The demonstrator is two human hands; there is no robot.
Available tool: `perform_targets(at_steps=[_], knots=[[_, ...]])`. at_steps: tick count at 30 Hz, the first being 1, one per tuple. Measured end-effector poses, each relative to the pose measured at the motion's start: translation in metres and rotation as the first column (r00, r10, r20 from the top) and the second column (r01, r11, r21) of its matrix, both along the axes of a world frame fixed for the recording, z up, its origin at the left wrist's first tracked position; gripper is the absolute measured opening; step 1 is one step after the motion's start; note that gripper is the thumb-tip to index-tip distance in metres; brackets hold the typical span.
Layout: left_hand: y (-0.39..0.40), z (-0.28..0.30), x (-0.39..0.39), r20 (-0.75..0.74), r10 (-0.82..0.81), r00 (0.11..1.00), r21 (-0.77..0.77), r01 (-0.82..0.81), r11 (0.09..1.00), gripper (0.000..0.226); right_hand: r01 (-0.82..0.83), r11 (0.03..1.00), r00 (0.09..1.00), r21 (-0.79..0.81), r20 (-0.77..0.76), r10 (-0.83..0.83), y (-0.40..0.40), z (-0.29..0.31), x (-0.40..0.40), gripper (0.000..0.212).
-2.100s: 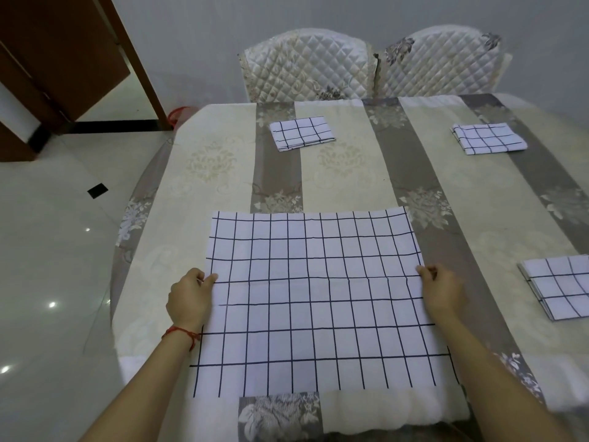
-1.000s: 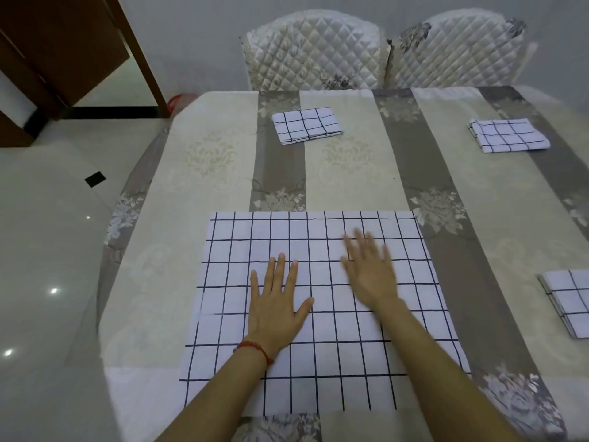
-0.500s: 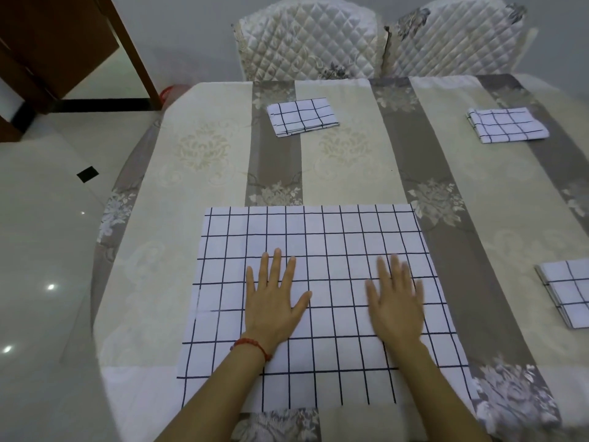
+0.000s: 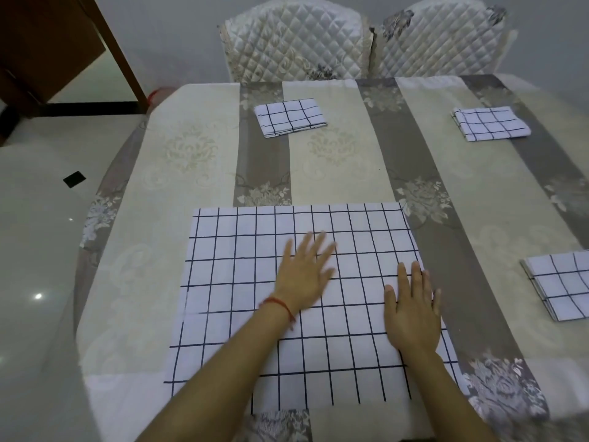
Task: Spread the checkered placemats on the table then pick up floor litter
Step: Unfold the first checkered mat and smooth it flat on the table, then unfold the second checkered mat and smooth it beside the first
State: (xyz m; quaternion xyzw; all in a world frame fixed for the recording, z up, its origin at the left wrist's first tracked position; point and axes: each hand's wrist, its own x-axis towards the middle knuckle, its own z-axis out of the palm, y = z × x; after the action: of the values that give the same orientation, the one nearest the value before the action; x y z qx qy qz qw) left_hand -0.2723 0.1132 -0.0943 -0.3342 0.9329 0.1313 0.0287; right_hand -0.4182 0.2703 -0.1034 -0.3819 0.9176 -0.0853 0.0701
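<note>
My left hand and right hand press flat, fingers straight, gripping nothing, on the spread checkered placemat at the surface's near edge. Uneven pushing could skew it or slide it off.

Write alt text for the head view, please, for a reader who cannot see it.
Both hands, left and right, lie flat on a spread placemat on a table. Three folded placemats lie farther off, and two chairs stand behind the table.
</note>
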Motion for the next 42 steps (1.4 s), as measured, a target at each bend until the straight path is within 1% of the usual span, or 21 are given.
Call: perform_targets(at_steps=[2, 3, 5, 6, 7, 8, 10, 11, 12, 13, 16, 22, 24, 26, 27, 29, 31, 33, 36, 39, 42], knots=[[-0.041, -0.003, 0.021, 0.026, 0.197, 0.980, -0.043, -0.196, 0.980, 0.057, 0.005, 1.000, 1.000, -0.007, 0.000, -0.005, 0.000, 0.000, 0.000, 0.070], [-0.060, -0.004, 0.034, 0.031, 0.321, 0.947, -0.038, -0.319, 0.947, 0.056, 0.004, 1.000, 1.000, -0.005, 0.000, -0.004, 0.000, -0.001, 0.000, 0.070], [-0.079, -0.002, 0.056, 0.012, 0.557, 0.830, 0.004, -0.557, 0.830, 0.057, 0.003, 1.000, 1.000, -0.009, -0.006, -0.003, 0.000, 0.000, 0.001, 0.070], [-0.075, -0.001, 0.061, -0.005, 0.624, 0.781, 0.016, -0.624, 0.781, 0.060, 0.003, 1.000, 1.000, -0.013, -0.007, -0.004, 0.000, 0.000, 0.000, 0.070], [-0.063, 0.000, 0.060, -0.038, 0.628, 0.777, -0.002, -0.628, 0.778, 0.062, 0.004, 1.000, 1.000, -0.015, -0.004, -0.004, 0.000, 0.000, 0.000, 0.070], [-0.042, 0.000, 0.057, -0.088, 0.560, 0.824, -0.033, -0.565, 0.825, 0.063, 0.005, 1.000, 1.000, -0.013, 0.000, -0.005, 0.000, 0.000, 0.000, 0.070], [0.015, -0.002, 0.050, -0.145, 0.280, 0.949, -0.035, -0.288, 0.957, 0.063, 0.005, 1.000, 1.000, -0.007, -0.001, -0.005, 0.000, 0.000, 0.000, 0.070], [0.041, -0.006, 0.052, -0.129, 0.161, 0.978, -0.053, -0.169, 0.984, 0.062, 0.002, 1.000, 1.000, -0.005, -0.001, -0.002, 0.000, 0.000, 0.001, 0.071], [0.057, -0.011, 0.058, -0.103, 0.104, 0.989, -0.096, -0.114, 0.989, 0.059, 0.001, 1.000, 1.000, -0.005, 0.002, -0.001, 0.000, 0.001, 0.001, 0.071], [0.064, -0.014, 0.067, -0.067, 0.127, 0.990, -0.114, -0.134, 0.984, 0.057, 0.000, 1.000, 1.000, -0.004, 0.002, 0.000, 0.000, 0.001, 0.000, 0.072], [0.057, -0.018, 0.105, -0.037, 0.344, 0.938, -0.114, -0.345, 0.932, 0.060, -0.008, 1.000, 1.000, -0.005, 0.004, 0.008, 0.001, 0.002, 0.000, 0.072], [0.056, -0.011, 0.136, -0.048, 0.588, 0.807, -0.023, -0.590, 0.807, 0.090, -0.010, 1.000, 0.999, 0.020, 0.047, 0.010, 0.002, 0.005, 0.000, 0.059], [0.060, -0.004, 0.131, -0.036, 0.668, 0.743, 0.038, -0.667, 0.744, 0.095, -0.026, 0.999, 0.996, 0.034, 0.091, 0.022, 0.001, 0.008, -0.002, 0.056], [0.065, 0.008, 0.122, -0.011, 0.701, 0.713, 0.082, -0.698, 0.711, 0.089, -0.039, 0.999, 0.980, -0.001, 0.196, 0.038, 0.003, 0.017, -0.005, 0.057], [0.068, 0.012, 0.118, -0.003, 0.679, 0.734, 0.075, -0.677, 0.733, 0.082, -0.024, 0.999, 0.962, -0.046, 0.270, 0.036, 0.005, 0.024, -0.008, 0.057], [0.075, 0.020, 0.107, -0.061, 0.558, 0.828, 0.079, -0.553, 0.829, 0.067, 0.031, 0.989, 0.924, -0.143, 0.381, 0.026, 0.015, 0.043, -0.013, 0.053], [0.082, 0.029, 0.094, -0.197, 0.388, 0.900, 0.122, -0.370, 0.921, 0.061, 0.062, 0.977, 0.907, -0.206, 0.421, 0.031, 0.035, 0.060, -0.018, 0.044], [0.091, 0.036, 0.078, -0.319, 0.219, 0.922, 0.106, -0.194, 0.975, 0.050, 0.075, 0.978, 0.898, -0.193, 0.440, 0.018, 0.059, 0.073, -0.023, 0.036], [0.106, 0.047, 0.052, -0.399, 0.032, 0.917, 0.046, -0.014, 0.999, 0.033, 0.110, 0.983, 0.919, -0.150, 0.392, -0.043, 0.097, 0.090, -0.037, 0.032], [0.120, 0.058, 0.023, -0.399, -0.096, 0.912, 0.013, 0.110, 0.994, 0.033, 0.185, 0.972, 0.939, -0.146, 0.319, -0.130, 0.129, 0.112, -0.063, 0.036], [0.126, 0.072, -0.009, -0.385, -0.177, 0.906, -0.032, 0.178, 0.983, 0.034, 0.244, 0.956, 0.944, -0.165, 0.266, -0.195, 0.155, 0.128, -0.093, 0.038]])
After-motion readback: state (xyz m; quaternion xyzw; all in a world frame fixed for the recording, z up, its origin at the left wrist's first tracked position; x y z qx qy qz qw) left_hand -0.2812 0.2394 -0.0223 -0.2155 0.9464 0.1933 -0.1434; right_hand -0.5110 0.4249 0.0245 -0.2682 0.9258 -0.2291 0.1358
